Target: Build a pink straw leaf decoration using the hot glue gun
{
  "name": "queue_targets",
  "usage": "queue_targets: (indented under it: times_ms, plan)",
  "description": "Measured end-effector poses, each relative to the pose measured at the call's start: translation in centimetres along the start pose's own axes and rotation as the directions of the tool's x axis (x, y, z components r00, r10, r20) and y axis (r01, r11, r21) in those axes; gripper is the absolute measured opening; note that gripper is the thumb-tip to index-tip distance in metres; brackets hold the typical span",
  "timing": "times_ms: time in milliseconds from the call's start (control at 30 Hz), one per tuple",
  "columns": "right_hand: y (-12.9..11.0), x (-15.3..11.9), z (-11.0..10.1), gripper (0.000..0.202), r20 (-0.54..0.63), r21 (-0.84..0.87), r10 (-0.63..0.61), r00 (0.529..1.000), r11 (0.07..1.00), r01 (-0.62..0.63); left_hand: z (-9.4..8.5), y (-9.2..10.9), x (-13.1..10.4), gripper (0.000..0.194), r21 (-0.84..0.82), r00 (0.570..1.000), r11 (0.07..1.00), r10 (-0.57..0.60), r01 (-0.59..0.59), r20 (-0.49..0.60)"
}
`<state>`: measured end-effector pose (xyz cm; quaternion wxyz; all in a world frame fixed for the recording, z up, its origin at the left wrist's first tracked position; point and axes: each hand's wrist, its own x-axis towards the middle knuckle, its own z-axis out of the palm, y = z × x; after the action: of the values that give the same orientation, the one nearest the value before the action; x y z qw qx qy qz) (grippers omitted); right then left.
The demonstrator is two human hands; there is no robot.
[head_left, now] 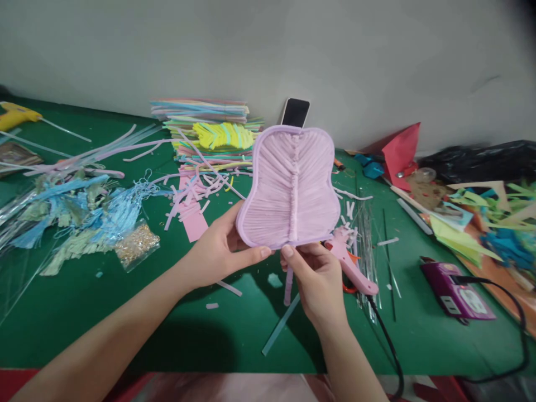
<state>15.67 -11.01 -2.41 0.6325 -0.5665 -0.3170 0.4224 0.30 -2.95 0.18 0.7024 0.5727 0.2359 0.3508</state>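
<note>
A pale purple fan-like piece [314,190], with a ribbed face, a darker purple rim and a ridge down its middle, is held upright above the green table. My left hand [228,248] grips its lower left edge, thumb in front and fingers partly hidden behind. At the bottom centre, my right hand [316,273] pinches the piece where its short purple stem [288,286] begins. Just right of that hand lies a pink glue gun [354,271] with a black cord.
A phone [295,113] leans on the wall behind bundled coloured strips [201,110]. Blue tassels [104,206] and a bag of gold beads [137,244] lie left. A purple power box [458,291], its cable and paper scraps [456,240] are right. A yellow glue gun [19,115] sits far left.
</note>
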Motion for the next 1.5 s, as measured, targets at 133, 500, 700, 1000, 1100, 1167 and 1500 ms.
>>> queue_targets:
  times_ms: [133, 500, 700, 1000, 1100, 1167, 1500]
  plan:
    - [0.0, -0.1, 0.0, 0.023, -0.006, -0.025, -0.011, 1.0, 1.0, 0.011, 0.0, 0.1, -0.1, 0.057, 0.01, 1.0, 1.0, -0.024, 0.024, -0.001]
    - [0.2, -0.1, 0.2, 0.025, -0.028, 0.018, 0.018, 0.999, 1.0, -0.017, 0.2, -0.1, 0.0, 0.056, 0.017, 0.999, 0.999, -0.034, 0.035, -0.011]
    - [0.2, -0.1, 0.2, 0.023, -0.014, 0.024, 0.03, 0.999, 0.999, -0.03, 0.3, -0.1, 0.2, 0.053, -0.035, 0.998, 0.997, -0.066, 0.065, -0.012]
    - [-0.7, 0.1, 0.1, 0.032, 0.072, 0.171, 0.119, 0.99, 0.977, -0.13, -0.4, 0.3, 0.7, 0.042, -0.217, 0.96, 0.942, -0.273, 0.254, -0.061]
    - [-0.8, 0.2, 0.4, 0.035, 0.066, 0.156, 0.178, 0.982, 0.97, -0.186, -0.7, 0.6, 0.9, 0.034, -0.221, 0.94, 0.925, -0.333, 0.309, -0.077]
    - [-0.7, 0.3, 0.6, 0.035, 0.066, 0.162, 0.223, 0.973, 0.959, -0.231, -0.7, 0.7, 0.9, 0.031, -0.222, 0.928, 0.915, -0.363, 0.337, -0.087]
    - [-0.4, 0.6, 0.9, 0.03, -0.006, 0.163, 0.231, 0.973, 0.96, -0.226, -0.2, 0.2, 0.7, 0.044, -0.161, 0.961, 0.948, -0.278, 0.277, 0.016]
